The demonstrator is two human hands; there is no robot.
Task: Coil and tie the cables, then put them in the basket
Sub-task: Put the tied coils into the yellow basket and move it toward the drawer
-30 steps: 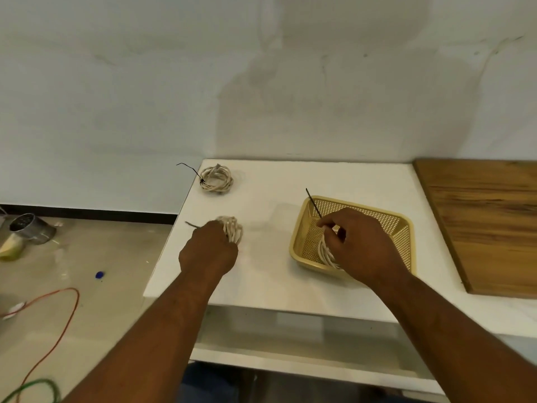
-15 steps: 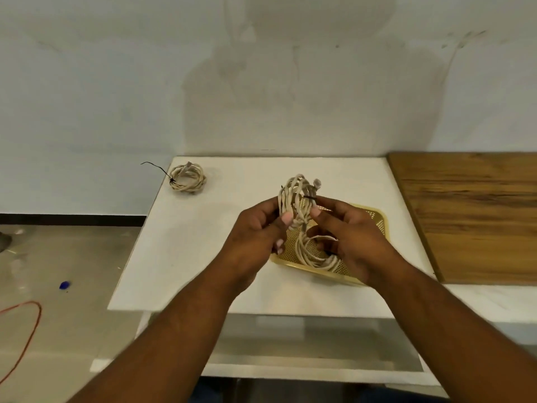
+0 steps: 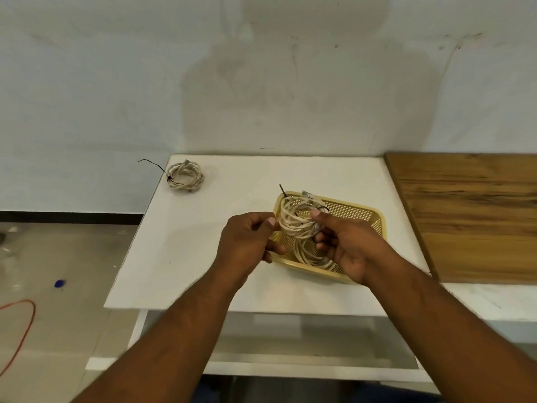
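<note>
Over the near-left corner of the yellow mesh basket (image 3: pixel 360 211) I hold a beige cable coil (image 3: pixel 295 221) between both hands. My right hand (image 3: pixel 347 247) grips its right side, thumb on top beside a black zip tie (image 3: pixel 323 210). My left hand (image 3: pixel 248 241) pinches the coil's left edge with curled fingers. A black tie tail (image 3: pixel 282 189) sticks up behind the coil. Another beige coil (image 3: pixel 309 255) lies inside the basket, partly hidden by my right hand. A third coil (image 3: pixel 186 176), bound with a black tie, lies at the table's far-left corner.
The white table (image 3: pixel 220 216) ends at a left edge with a drop to the floor. A wooden board (image 3: pixel 470 216) lies to the right of the basket. On the floor at left are an orange cable (image 3: pixel 20 321) and a small blue object (image 3: pixel 59 283).
My left hand lifted a coil off the table and brought it right; my right hand left the basket to take it. The coil now sits lower, at the basket's rim.
</note>
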